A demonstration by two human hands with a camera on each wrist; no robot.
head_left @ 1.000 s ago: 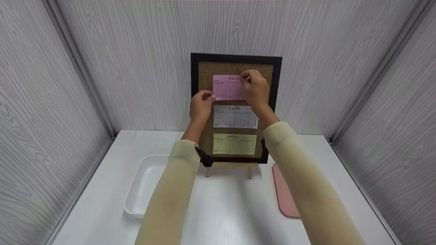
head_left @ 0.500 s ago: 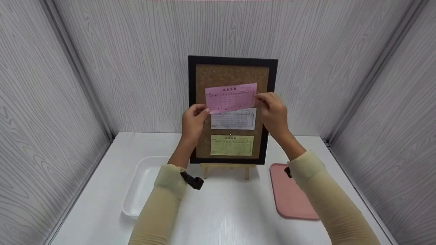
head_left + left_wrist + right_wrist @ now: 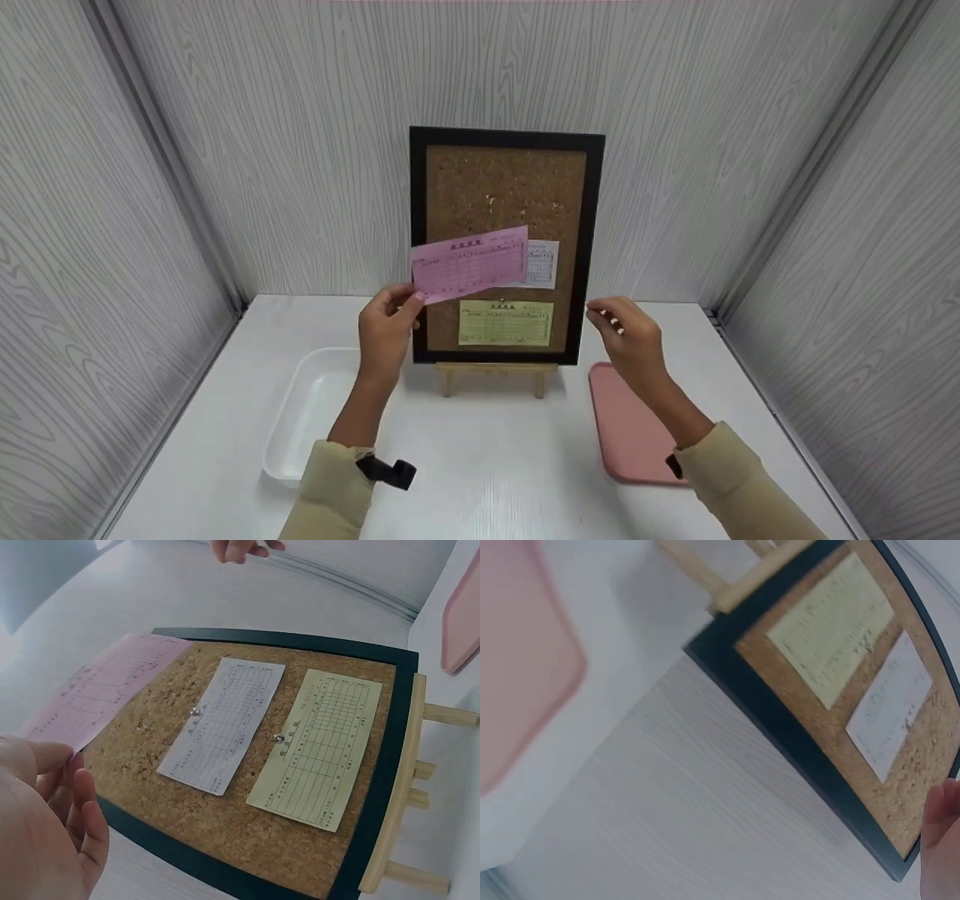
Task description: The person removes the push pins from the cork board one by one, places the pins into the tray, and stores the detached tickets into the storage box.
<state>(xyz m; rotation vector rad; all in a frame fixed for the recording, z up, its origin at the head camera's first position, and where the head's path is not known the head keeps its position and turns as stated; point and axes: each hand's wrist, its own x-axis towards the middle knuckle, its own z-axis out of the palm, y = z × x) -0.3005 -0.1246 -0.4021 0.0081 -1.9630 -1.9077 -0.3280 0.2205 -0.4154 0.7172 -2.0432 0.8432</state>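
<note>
On near side of corkboard, toward left, was pink slip. Left hand pinched its left corner. Right hand, apart at right, curled; could not tell if holding anything. Slip looked light, bendy, easy to rip; best held by 2 edges.

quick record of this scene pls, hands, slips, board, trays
left hand: pinches the pink slip at its lower left corner
right hand: right of the board in the head view; whether it holds something small cannot be told
board: corkboard in a black frame, on a wooden easel
pinned slips: white slip, yellow slip below it
trays: white tray at left, pink tray at right
</note>
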